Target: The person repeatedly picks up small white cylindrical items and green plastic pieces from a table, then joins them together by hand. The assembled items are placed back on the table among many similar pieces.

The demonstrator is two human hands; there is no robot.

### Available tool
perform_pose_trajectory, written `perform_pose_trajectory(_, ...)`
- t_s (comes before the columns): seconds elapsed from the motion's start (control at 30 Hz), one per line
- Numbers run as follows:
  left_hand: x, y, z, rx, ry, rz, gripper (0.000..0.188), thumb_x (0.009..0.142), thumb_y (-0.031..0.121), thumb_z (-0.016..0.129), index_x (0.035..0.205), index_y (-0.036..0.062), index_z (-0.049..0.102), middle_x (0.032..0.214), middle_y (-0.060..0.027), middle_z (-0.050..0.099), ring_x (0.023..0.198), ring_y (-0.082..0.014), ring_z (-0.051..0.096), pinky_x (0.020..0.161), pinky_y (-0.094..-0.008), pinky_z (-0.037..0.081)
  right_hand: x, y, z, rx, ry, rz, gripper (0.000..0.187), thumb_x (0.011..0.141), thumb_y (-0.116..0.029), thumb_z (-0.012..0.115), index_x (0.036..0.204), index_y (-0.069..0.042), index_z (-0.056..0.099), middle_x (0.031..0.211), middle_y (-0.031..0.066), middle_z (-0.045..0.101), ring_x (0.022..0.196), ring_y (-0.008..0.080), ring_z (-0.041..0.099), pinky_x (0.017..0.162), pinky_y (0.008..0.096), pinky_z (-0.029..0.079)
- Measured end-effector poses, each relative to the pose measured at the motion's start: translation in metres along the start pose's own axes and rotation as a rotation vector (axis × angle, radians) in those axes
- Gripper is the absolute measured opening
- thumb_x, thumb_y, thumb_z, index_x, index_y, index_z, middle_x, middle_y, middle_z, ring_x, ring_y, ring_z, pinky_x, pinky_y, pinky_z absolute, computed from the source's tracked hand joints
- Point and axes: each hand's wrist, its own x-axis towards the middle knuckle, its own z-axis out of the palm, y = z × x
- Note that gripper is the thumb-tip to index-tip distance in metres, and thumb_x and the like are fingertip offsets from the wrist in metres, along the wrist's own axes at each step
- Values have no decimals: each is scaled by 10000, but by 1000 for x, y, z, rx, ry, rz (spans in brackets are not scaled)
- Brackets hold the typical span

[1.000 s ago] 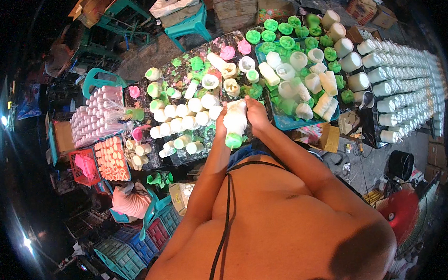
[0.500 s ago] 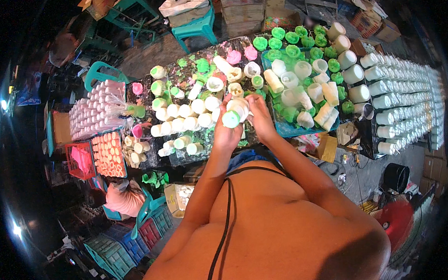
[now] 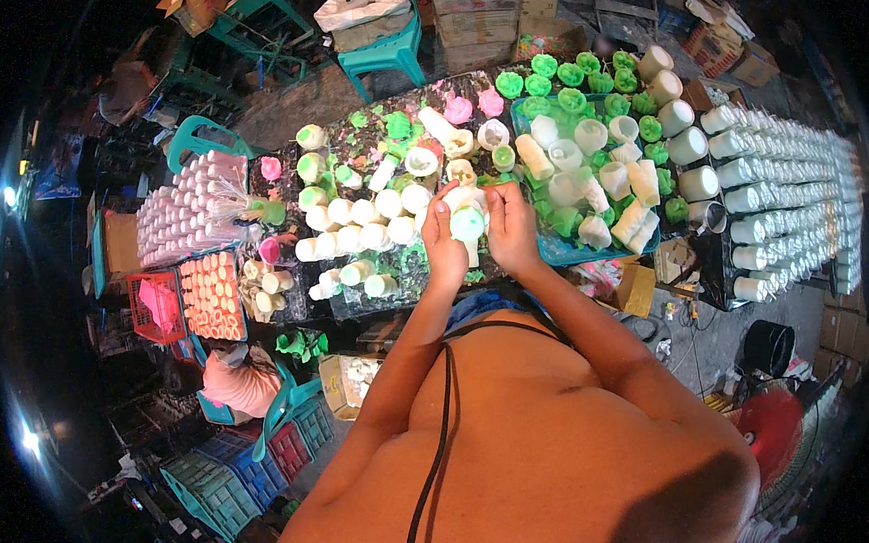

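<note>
Bearing on the green-ended white piece (image 3: 466,219) from the left, the left hand (image 3: 443,241) shares a closed grip; 1 second ago that end tipped toward the body, now it faces the head view, exposed for handling, over the counter (image 3: 411,288); the right hand (image 3: 513,230) completes the hold, near the blue tray (image 3: 580,262).

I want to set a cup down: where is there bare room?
On the table, one narrow dark strip shows between the pink lump and the green-and-cream pieces. Beyond its far edge, floor shows between the teal chairs. Crowded: the white cylinders, the blue tray, and around the white-and-green piece between the left hand and right hand.
</note>
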Motion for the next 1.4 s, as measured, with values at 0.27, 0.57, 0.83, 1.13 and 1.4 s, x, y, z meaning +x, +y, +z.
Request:
perform_pose_trajectory(0.27,4,19,10,-157,216,-182,348,1086,172,423,1332,-32,559,1267,-157,640,1119,-231,643,965,-361,523,-15,-6,-5,93,5,-322,274,995,-147,614,1205,8,532,1202,237,634,1052,408,666,908,441,529)
perform_pose_trajectory(0.57,4,-4,3,264,129,-1,421,1087,183,497,1447,-33,524,1230,-161,648,1046,-201,638,908,-340,517,-4,-19,5,166,65,13,454,829,-177,836,1151,41,600,990,181,721,897,307,732,798,385,565)
perform_pose_trajectory(0.83,8,9,5,725,287,238,292,1060,138,491,1144,-73,675,936,-202,698,789,-271,674,716,-362,530,-2,-2,9,46,49,-119,460,787,-184,862,1139,31,656,998,191,729,897,322,734,795,395,569)
perform_pose_trajectory(1.13,11,-9,-3,205,398,48,264,1070,147,442,1090,-33,634,935,-112,701,779,-169,640,708,-337,525,-14,-2,2,26,-3,-255,535,755,-165,868,1201,32,648,1128,207,729,1021,339,730,883,399,574)
perform_pose_trajectory(1.4,5,-6,-11,-320,231,-320,259,1051,185,465,1209,56,624,1037,-51,697,920,-185,673,790,-340,557,-19,-3,3,65,-30,-195,550,825,-239,827,1259,43,640,1118,254,720,998,343,740,857,399,585)
